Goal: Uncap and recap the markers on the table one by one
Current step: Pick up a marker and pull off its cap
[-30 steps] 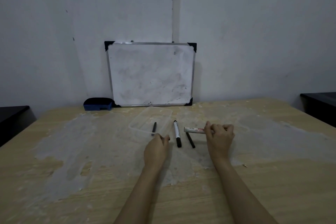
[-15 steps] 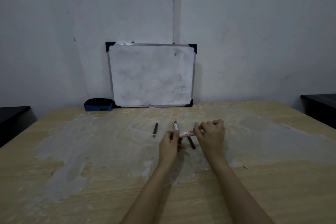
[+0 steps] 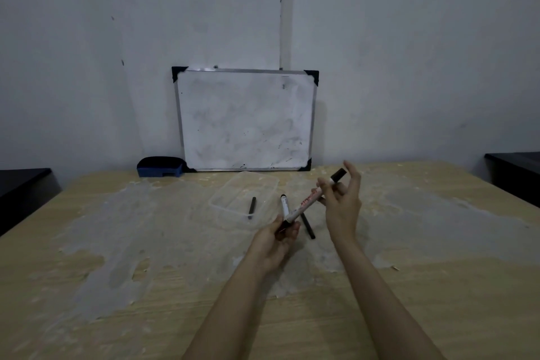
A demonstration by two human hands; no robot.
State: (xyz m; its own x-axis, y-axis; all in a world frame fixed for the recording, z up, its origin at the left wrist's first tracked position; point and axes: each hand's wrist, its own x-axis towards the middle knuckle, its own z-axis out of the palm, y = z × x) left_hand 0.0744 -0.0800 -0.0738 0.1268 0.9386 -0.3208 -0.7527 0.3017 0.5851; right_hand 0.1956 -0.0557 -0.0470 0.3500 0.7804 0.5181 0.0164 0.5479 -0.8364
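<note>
A white marker with red print point(image 3: 306, 204) is held above the table, tilted up to the right. My left hand point(image 3: 277, 238) grips its lower dark end. My right hand point(image 3: 342, 202) pinches its upper part near the black cap point(image 3: 339, 175), other fingers spread. A second white marker with a black cap point(image 3: 284, 204) lies on the table just behind it. A thin black pen point(image 3: 308, 226) lies between my hands. Another black pen point(image 3: 252, 207) rests in a clear plastic lid.
The clear plastic lid point(image 3: 233, 193) lies at the table's middle. A whiteboard point(image 3: 245, 120) leans on the wall behind it, with a blue eraser point(image 3: 160, 167) at its left. Dark furniture stands at both sides point(image 3: 514, 175). The wooden table point(image 3: 117, 257) has pale patches.
The red-print marker was lifted off the table by my right hand. My left hand came over and took its lower end. The marker now tilts upward in both hands.
</note>
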